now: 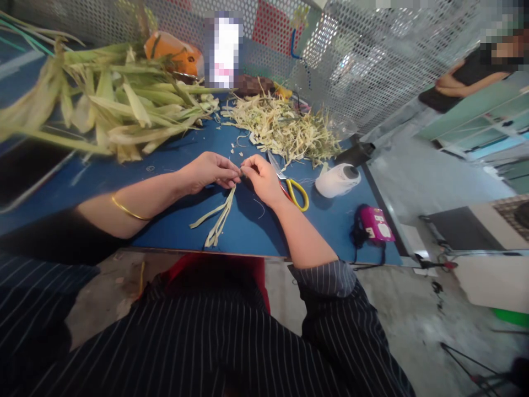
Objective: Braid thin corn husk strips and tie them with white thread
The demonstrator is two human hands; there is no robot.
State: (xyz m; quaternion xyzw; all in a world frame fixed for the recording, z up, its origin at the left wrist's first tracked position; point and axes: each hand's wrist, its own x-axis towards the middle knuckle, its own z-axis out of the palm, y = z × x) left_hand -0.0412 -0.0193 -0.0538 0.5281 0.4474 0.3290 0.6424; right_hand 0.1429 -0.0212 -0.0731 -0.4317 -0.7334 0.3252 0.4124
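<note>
The person's left hand (212, 172) pinches the top of a bundle of pale green husk strips (225, 212) between closed fingertips, and the right hand (258, 173) pinches at the same end, the two sets of fingers meeting. The strips hang toward the near edge of the blue table (264, 234). Just beside the right hand lie scissors (294, 190) with yellow and red handles. Farther right is a white thread cone (338, 181). An orange bag (172, 54) stands behind the long corn husks (124, 105); what it holds cannot be told. Shredded husk scraps (285, 124) lie in a loose heap.
</note>
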